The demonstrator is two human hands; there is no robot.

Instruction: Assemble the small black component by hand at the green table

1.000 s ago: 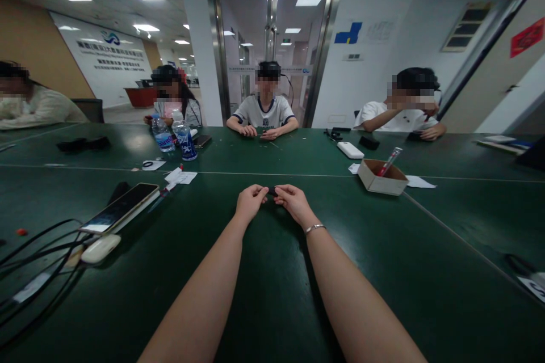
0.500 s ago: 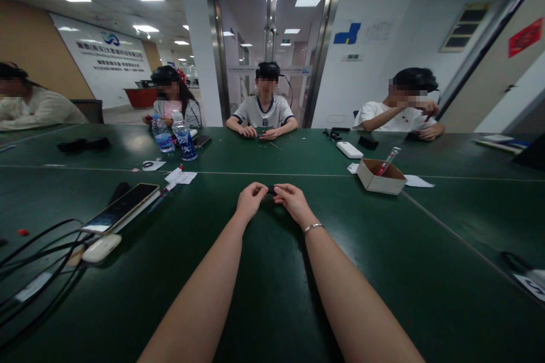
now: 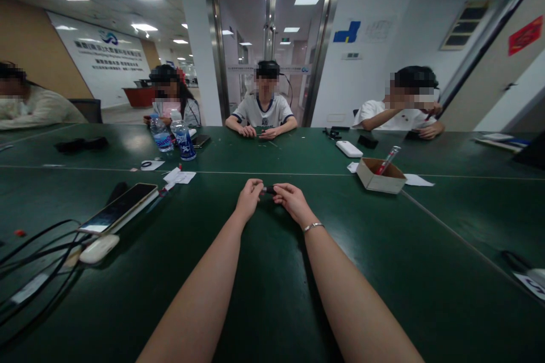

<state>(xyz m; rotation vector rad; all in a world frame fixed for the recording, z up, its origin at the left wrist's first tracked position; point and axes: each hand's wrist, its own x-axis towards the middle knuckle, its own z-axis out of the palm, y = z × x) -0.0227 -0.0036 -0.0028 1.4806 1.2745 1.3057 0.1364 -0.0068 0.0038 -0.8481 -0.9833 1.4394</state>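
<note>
Out over the green table, both hands meet at a small dark, stick-like object, too small to name. A lighter, shiny bit shows near its left end. My right hand, with a silver bracelet at the wrist, pinches the black right part between thumb and fingers. At the other end, my left hand has its thumb and fingertips closed on the object's tip. Fingers hide both ends of it.
Left of my arms lie a phone, a white case and black cables. Water bottles stand farther back. An open box with a red tube is on the right. Several people sit across the table.
My left hand has shifted slightly left and up, so the gap between my hands is wider. More of the small object, including its shiny part, now shows.
</note>
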